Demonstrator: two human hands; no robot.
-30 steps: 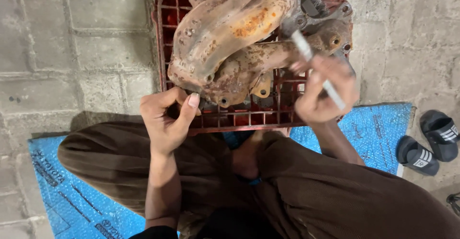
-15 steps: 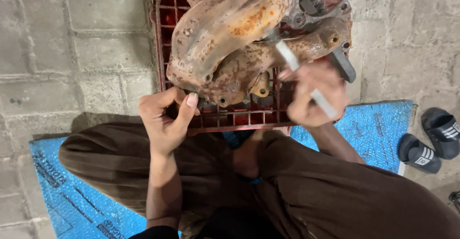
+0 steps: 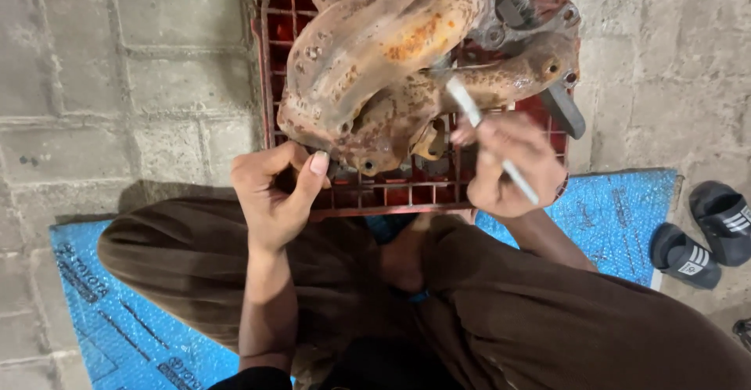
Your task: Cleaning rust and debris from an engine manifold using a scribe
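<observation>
Paved floor [image 3: 117, 69] fills upper left and right of frame; grey blocks w/ mortar joints. Blue mat [image 3: 610, 218] is spread across lower frame, bubble-textured, w/ dark printed lettering in repeated rows at lower left and mid right; text not copied. Legs in brown trousers [image 3: 547, 319] are folded over the mat, lower centre.

Red crate [image 3: 270, 85], a plastic lattice, is set at top centre, its near edge just above the knees. Rusty cast part [image 3: 375, 53], a branched set of tubes w/ flanges and bolt holes, is laid on the crate; orange rust patches are seen on the upper tube. No label or tag is visible on crate or part.

Left hand [image 3: 274, 194], centre left, is closed round the near end of the part at the crate edge, thumb up against the metal. Right hand [image 3: 512, 167], centre right, is closed on a white tool [image 3: 489, 136], a thin stick held like a pen, tip laid on the part near a joint betw. two tubes. Tool kind cannot be told.

Progress, as judged: work on the part appears under way; much of the surface is rusty, so most appears left. What is finished cannot be told.

Pair of black slides [image 3: 704, 233] w/ white stripes are set at right edge, off the mat.
</observation>
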